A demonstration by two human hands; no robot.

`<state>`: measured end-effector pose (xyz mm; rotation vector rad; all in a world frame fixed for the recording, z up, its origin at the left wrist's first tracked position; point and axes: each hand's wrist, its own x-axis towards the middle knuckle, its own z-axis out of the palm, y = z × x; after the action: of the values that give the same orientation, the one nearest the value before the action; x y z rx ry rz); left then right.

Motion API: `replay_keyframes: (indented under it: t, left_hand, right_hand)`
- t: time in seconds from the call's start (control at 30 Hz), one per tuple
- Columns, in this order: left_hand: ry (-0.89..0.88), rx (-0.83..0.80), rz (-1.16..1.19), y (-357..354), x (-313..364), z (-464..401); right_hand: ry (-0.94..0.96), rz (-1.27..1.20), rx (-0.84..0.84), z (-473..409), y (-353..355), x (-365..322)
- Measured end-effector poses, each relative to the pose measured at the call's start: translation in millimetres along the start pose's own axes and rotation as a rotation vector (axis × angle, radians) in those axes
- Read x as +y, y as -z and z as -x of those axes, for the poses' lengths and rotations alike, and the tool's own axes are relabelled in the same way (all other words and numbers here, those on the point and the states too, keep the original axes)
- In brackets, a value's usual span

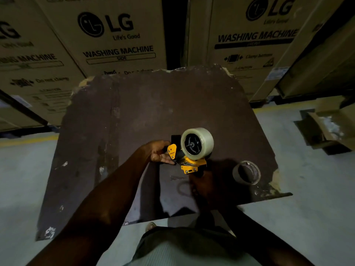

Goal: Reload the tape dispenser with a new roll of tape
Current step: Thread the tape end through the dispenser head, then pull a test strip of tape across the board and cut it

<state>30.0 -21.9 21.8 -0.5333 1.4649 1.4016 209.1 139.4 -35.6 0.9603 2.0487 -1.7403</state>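
Observation:
A yellow and black tape dispenser (184,160) is held above a dark board (134,116). A full roll of clear tape (203,139) sits on its black hub. My left hand (159,152) grips the dispenser's left end, fingers curled beside the yellow flap. My right hand (203,187) is dark and blurred just below the dispenser's yellow front; its fingers reach up to that end, but the grip is unclear. An almost empty tape core (246,172) lies on the board to the right.
Large cardboard washing machine boxes (119,35) stand close behind the board. An open carton (332,127) sits on the grey floor at the right. The board's edges are chipped and ragged.

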Motion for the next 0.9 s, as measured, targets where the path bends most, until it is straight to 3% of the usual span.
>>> replay_keyframes:
  t: [0.13, 0.3, 0.47, 0.53, 0.73, 0.9]
  left_hand:
    - [-0.046, 0.028, -0.256, 2.0, 0.6, -3.0]
    - [-0.228, 0.235, -0.54, 7.5, -0.6, -15.0]
    - [-0.254, 0.157, -0.659, 21.3, 7.2, -30.7]
    - [-0.319, 0.151, -0.816, 20.3, 11.1, -30.9]
    - [-0.498, 0.321, -1.141, 16.6, 23.2, -32.4]
    - [-0.442, 0.487, -1.204, 32.6, 23.1, -47.7]
  right_hand:
    - [0.092, 0.194, -0.052, 19.6, -2.6, -5.2]
    - [0.092, 0.266, 0.0, 29.9, -8.2, -2.8]
    - [0.186, 0.179, 0.213, 37.1, -33.4, -3.6]
    - [0.194, 0.162, 0.209, 37.8, -34.8, 0.9]
    - [0.185, 0.281, 0.207, 26.7, -41.7, -7.7]
    - [0.263, 0.371, 0.252, 19.1, -53.3, -0.6]
